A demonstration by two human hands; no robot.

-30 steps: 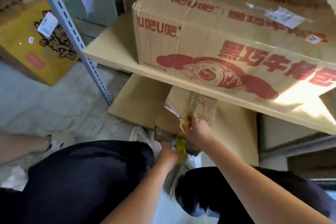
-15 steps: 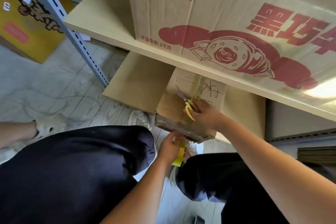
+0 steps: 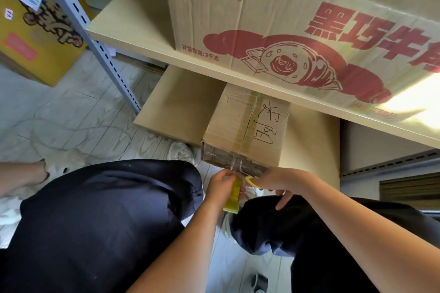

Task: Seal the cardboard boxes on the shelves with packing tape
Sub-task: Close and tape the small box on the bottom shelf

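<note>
From my head view, my left hand (image 3: 222,184) sits just below the near edge of the small cardboard box (image 3: 242,126), its fingers curled around the yellow tape roll (image 3: 232,195), which hangs down from my grip between my knees. My right hand (image 3: 281,182) is just to the right of it, thumb and forefinger pinched on a yellow-handled tool (image 3: 251,179) that I take for scissors, though only a loop of the handle shows; the other fingers of that hand hang loose and spread below. Between my two hands a strip of clear packing tape (image 3: 238,164) runs up from the roll, over the box's front edge and along its top seam, next to black handwritten marks. The small box lies on the lower shelf board (image 3: 181,102), directly ahead of my fingers. Above it, on the upper shelf (image 3: 133,24), stands a large cardboard box (image 3: 297,31) with red printing and a pastry drawing. Far to the left of my left hand, past the grey shelf upright (image 3: 95,43), a yellow carton (image 3: 35,26) rests on the pale floor (image 3: 71,114).
</note>
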